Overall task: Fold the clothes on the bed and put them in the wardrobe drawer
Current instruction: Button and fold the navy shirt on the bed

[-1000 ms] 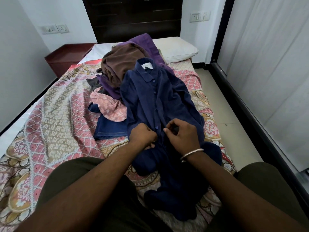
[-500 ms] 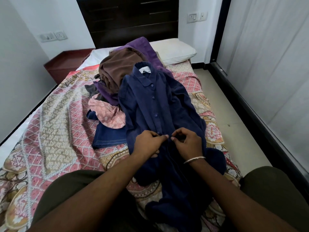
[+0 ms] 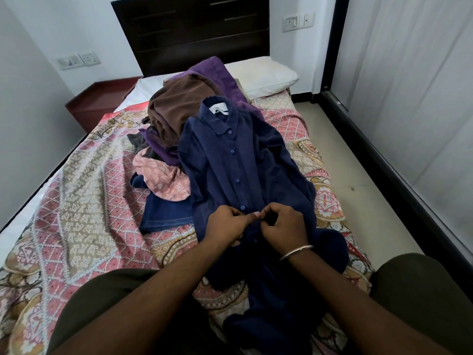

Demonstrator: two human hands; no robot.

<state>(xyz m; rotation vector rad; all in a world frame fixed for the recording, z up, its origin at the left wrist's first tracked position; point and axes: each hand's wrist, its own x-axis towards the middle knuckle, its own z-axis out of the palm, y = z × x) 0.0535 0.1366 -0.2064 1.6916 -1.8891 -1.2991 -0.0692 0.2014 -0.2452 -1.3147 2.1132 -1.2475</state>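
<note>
Head view: the navy shirt (image 3: pixel 245 170) lies spread face up on the bed (image 3: pixel 84 190), collar toward the headboard, partly over the pile of other clothes (image 3: pixel 176 111). Both hands meet at the button placket in the lower part. The left hand (image 3: pixel 225 226) pinches the placket edge w/ curled fingers, and the right hand (image 3: pixel 284 226), w/ a bangle at the wrist, pinches the facing edge just beside it. I judge the step is buttoning the shirt before folding; upper buttons look closed. Next move prob. needs to push the button through its hole, then go to the lower one, approx. below the hands. The wardrobe drawer is not in view.
</note>
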